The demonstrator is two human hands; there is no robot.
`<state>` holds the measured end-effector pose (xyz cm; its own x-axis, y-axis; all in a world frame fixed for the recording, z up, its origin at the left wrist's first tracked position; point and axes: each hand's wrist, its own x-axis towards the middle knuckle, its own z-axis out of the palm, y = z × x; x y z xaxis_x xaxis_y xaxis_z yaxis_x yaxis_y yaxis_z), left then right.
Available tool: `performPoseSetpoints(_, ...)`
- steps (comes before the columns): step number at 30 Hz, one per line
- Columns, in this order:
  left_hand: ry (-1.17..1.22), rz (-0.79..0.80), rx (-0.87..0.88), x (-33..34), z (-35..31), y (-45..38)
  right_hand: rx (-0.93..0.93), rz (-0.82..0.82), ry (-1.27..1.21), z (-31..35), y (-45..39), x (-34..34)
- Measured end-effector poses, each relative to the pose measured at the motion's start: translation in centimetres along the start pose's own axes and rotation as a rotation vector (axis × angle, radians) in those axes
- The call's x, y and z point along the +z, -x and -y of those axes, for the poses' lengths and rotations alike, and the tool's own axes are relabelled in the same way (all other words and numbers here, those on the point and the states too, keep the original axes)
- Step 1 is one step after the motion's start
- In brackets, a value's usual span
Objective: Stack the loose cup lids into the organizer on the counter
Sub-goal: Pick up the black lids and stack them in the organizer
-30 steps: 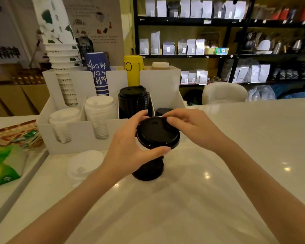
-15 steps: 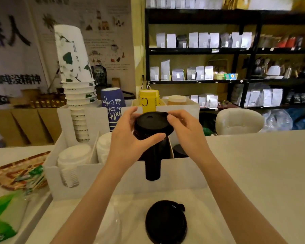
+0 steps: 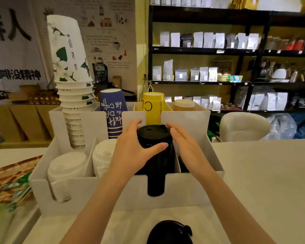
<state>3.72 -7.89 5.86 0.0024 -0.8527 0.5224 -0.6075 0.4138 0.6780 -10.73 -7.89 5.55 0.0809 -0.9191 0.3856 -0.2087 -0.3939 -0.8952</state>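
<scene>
White marble-look counter [image 3: 264,182] carries a white multi-compartment plastic organizer [image 3: 188,189]. Rear slots hold inverted paper cup stacks: tall white cups with green leaf print [image 3: 69,55], navy printed cup [image 3: 114,111], yellow cup [image 3: 153,106]. Front row, from the left: 2 stacks of white domed plastic lids [image 3: 65,171], then the tall column of black plastic cup lids [image 3: 154,147] in the 3rd compartment, visible through the front slot. The 4th compartment looks mostly empty, contents hard to tell.

Left hand [image 3: 130,154] wraps the top of the black column, thumb across its front and fingers behind, gripping it. Right hand [image 3: 185,147] is flat and spread, palm beside the column's right side, holding nothing; contact unclear, touching or just beside. Looks like seating and straightening the column in its slot.

1 loose black round lid with sip tab [image 3: 169,233] lies on the counter in front of the organizer, near the bottom edge, partly cut off. Judging by that, the task is not finished.

Handling guess: lids are light, thin, slightly flexible, glossy so a bit slippery; nested stack is stiffer but can lean or slide apart. Best taken at the rim with thumb and fingers on opposite edges; steady the column from the side while adding.
</scene>
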Motion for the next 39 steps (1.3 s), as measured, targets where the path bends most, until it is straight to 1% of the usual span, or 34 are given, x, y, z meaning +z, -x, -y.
performPoseSetpoints(2, -0.027, 0.036, -0.023, -0.2, -0.1, 0.0, 0.0, 0.019, 0.01, -0.2, 0.0, 0.1)
performPoseSetpoints(7, -0.147, 0.15, -0.034, -0.9, -0.5, 0.2, 0.002, -0.034, 0.078, -0.5, -0.1, 0.2)
performPoseSetpoints(14, -0.178, 0.139, -0.025, -0.7, -0.7, 0.3, -0.055, -0.017, 0.17, -0.3, 0.2, -0.2)
performPoseSetpoints(18, -0.183, 0.167, 0.005, -0.7, -1.2, 0.7, -0.07, -0.005, 0.155, 1.1, 0.9, -0.9)
performPoseSetpoints(21, -0.135, 0.116, 0.087, -1.5, -2.7, 1.5, -0.139, -0.057, 0.182, 2.9, 1.5, -2.0)
performPoseSetpoints(23, -0.069, 0.05, 0.212, -2.2, -4.1, 2.3, -0.213, -0.088, 0.17, 4.0, 2.3, -2.5)
performPoseSetpoints(25, -0.042, -0.011, 0.336, -2.6, -5.1, 3.5, -0.256, -0.087, 0.152, 4.8, 3.5, -2.7)
performPoseSetpoints(27, -0.03, -0.015, 0.38, -2.5, -5.5, 5.3, -0.253, -0.051, 0.184, 4.8, 4.9, -2.6)
performPoseSetpoints(30, -0.02, 0.081, 0.349, -1.7, -4.6, 8.2, -0.171, 0.03, 0.297, 3.2, 6.8, -2.5)
performPoseSetpoints(32, -0.039, 0.215, 0.274, -1.0, -3.3, 10.4, -0.103, 0.08, 0.352, 1.7, 8.2, -2.5)
performPoseSetpoints(35, -0.093, 0.422, 0.116, 0.0, -1.1, 13.3, -0.002, 0.126, 0.378, -0.7, 10.5, -2.2)
performPoseSetpoints(37, -0.126, 0.473, 0.044, 0.8, 0.2, 15.2, 0.062, 0.13, 0.373, -2.4, 12.0, -1.7)
performPoseSetpoints(39, -0.147, 0.481, -0.014, 1.7, 1.1, 16.9, 0.097, 0.133, 0.431, -4.2, 13.3, -1.1)
